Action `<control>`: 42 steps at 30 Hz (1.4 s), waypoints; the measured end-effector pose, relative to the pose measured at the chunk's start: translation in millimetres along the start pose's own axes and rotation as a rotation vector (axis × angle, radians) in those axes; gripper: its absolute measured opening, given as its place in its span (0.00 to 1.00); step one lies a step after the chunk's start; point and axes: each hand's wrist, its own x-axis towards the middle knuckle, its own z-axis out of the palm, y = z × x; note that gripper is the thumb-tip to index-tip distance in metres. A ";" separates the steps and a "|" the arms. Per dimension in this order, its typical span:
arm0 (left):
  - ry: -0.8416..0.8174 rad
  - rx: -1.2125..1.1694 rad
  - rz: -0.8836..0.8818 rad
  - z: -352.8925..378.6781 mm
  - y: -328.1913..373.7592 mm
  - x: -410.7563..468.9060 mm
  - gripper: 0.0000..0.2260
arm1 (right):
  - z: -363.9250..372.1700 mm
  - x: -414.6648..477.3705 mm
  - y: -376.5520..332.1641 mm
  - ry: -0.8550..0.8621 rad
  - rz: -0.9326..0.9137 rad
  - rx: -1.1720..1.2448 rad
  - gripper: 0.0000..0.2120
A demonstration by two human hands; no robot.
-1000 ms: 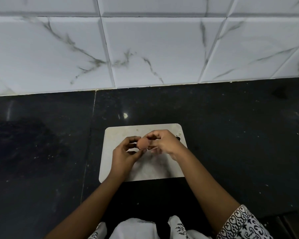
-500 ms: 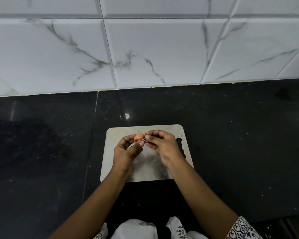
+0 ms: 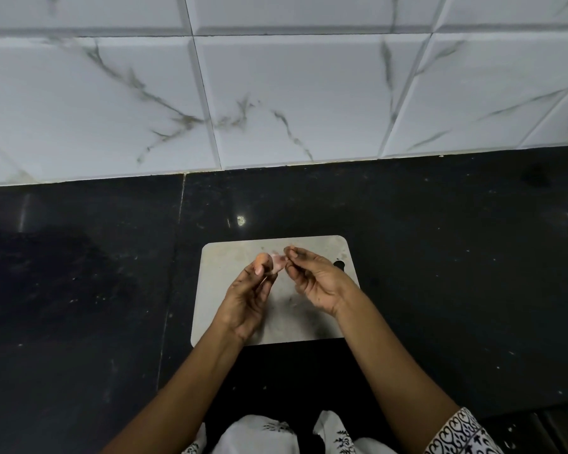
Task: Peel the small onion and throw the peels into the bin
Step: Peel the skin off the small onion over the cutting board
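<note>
The small onion (image 3: 263,259), orange-brown, sits at the fingertips of my left hand (image 3: 248,298), held above the pale chopping board (image 3: 220,267). A thin pinkish peel (image 3: 278,264) stretches from the onion toward my right hand (image 3: 315,280), whose thumb and forefinger pinch its far end. Both hands hover over the middle of the board, palms turned partly up. No bin is in view.
The board lies on a black stone counter (image 3: 456,257) that runs to a white marble-tiled wall (image 3: 292,93) at the back. A dark hanging hole (image 3: 339,264) shows at the board's right edge. White printed clothing (image 3: 259,434) is at the bottom edge.
My hands have drawn apart: the right hand has pulled rightward with a strip of peel coming off the onion, while the left hand has kept hold of the onion and turned it slightly.
</note>
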 end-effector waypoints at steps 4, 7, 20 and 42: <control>0.034 -0.062 -0.017 -9.9 7.4 0.3 0.23 | -13.8 4.2 -9.6 0.111 -0.174 -0.435 0.05; 0.096 -0.082 -0.060 -10.1 11.5 -0.8 0.08 | -22.2 11.0 -5.5 0.182 -0.226 -1.151 0.10; 0.105 0.035 -0.162 6.2 19.4 -5.2 0.13 | 6.4 7.9 29.8 0.002 -0.935 -1.610 0.18; 0.220 0.191 -0.095 19.0 24.9 -9.3 0.08 | -13.4 12.8 12.4 0.276 -0.875 -1.467 0.04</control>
